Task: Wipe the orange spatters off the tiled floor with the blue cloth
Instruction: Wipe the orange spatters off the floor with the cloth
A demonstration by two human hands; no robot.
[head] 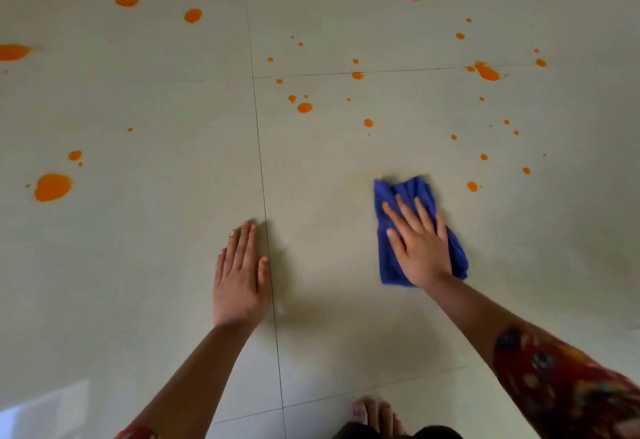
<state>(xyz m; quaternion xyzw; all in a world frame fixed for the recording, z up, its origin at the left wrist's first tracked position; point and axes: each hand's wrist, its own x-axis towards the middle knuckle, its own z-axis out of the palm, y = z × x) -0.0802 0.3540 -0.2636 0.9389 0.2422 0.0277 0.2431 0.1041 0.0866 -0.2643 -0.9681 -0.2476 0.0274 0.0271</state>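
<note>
A folded blue cloth (412,193) lies on the pale tiled floor (329,238), right of centre. My right hand (419,244) presses flat on top of it, fingers spread and pointing away. My left hand (240,272) rests palm-down on the bare floor beside a grout line, holding nothing. Orange spatters dot the floor beyond both hands: a large blob (52,187) at far left, a smear (486,71) at upper right, a drop (472,186) just right of the cloth, and several small dots between. A faint yellowish haze marks the tile left of the cloth.
A bare foot (375,416) shows at the bottom edge, below my right arm. My right forearm wears a red patterned sleeve (568,390). Dark grout lines (266,231) cross the floor. A bright reflection sits at the lower left corner.
</note>
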